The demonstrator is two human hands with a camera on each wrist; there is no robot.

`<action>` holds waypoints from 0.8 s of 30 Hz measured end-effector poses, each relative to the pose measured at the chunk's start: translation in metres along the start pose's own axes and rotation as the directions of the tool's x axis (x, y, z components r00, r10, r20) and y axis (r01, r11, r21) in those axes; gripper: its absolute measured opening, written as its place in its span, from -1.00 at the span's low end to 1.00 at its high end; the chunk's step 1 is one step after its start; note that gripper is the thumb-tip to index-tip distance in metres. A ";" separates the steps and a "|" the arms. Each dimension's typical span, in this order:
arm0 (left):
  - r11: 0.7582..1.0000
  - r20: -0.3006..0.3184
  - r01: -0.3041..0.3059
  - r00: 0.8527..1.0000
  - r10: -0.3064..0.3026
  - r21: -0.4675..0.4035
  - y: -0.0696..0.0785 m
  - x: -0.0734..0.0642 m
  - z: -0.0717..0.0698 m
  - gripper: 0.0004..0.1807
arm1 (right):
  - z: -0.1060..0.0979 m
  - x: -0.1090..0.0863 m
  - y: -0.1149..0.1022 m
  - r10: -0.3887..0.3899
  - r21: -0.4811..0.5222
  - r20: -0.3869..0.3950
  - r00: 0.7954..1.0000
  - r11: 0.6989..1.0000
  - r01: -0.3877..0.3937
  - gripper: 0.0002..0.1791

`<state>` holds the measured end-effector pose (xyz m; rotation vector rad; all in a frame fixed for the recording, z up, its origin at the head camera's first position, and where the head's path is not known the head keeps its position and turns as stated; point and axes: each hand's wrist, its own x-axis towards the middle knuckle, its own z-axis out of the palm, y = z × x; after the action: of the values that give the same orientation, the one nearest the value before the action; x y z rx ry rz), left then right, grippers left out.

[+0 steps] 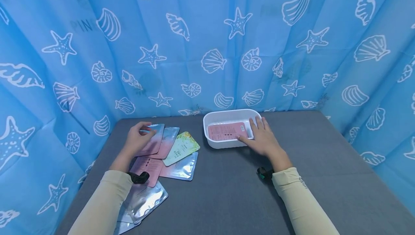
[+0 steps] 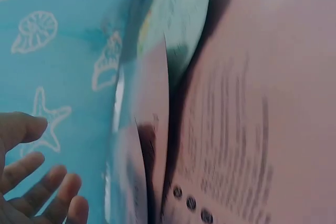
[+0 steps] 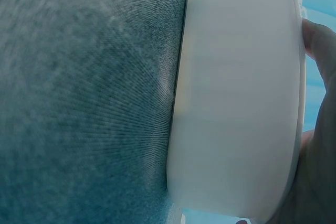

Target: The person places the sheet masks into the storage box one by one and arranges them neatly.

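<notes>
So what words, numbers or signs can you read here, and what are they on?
"PIN": faint, on the blue seashell-print curtain; no further letters readable.
Pink sachet in the white tub: print too small.
Green floral sachet: print too small.
Loose pink sachet: print lines and three dark round signs, too blurred.
Right sleeve: small mark, unreadable.
</notes>
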<state>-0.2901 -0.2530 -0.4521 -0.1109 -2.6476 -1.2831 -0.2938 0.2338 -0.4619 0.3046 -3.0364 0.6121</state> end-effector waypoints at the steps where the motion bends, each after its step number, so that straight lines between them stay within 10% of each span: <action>1: 1.000 0.005 0.008 1.000 -0.008 0.009 -0.003 0.000 -0.002 -0.46 | -0.001 0.000 0.000 0.001 -0.005 0.003 1.000 1.000 -0.001 0.21; 9: 0.981 0.064 0.140 0.987 -0.150 0.131 -0.021 0.002 -0.011 -0.33 | 0.002 0.001 -0.001 0.008 -0.008 0.009 1.000 1.000 -0.008 0.14; 24: 0.943 0.083 0.180 0.974 -0.211 0.278 -0.027 0.005 -0.011 -0.24 | 0.003 0.004 0.002 0.006 -0.053 0.005 1.000 0.999 -0.006 0.14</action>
<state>-0.2973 -0.2779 -0.4651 0.1289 -2.9635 -0.9779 -0.2983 0.2340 -0.4651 0.2956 -3.0538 0.5311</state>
